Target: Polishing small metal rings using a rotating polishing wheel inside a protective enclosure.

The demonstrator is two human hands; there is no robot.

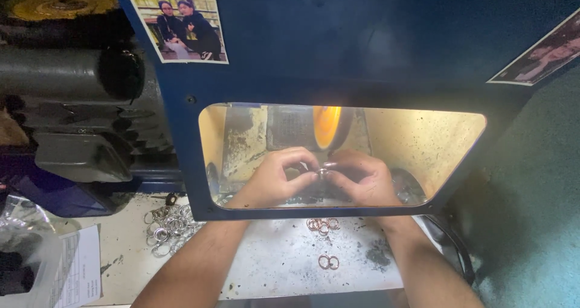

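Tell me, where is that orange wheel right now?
In the head view, the orange wheel sits behind the blue hood's window, just above both hands' fingers pinching a small ring.

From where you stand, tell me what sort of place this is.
Probably a small jewellery polishing workshop. Both hands, left and right, hold a small ring just below an orange buffing wheel inside a blue hood. Silver rings and copper rings lie loose on the dusty bench.
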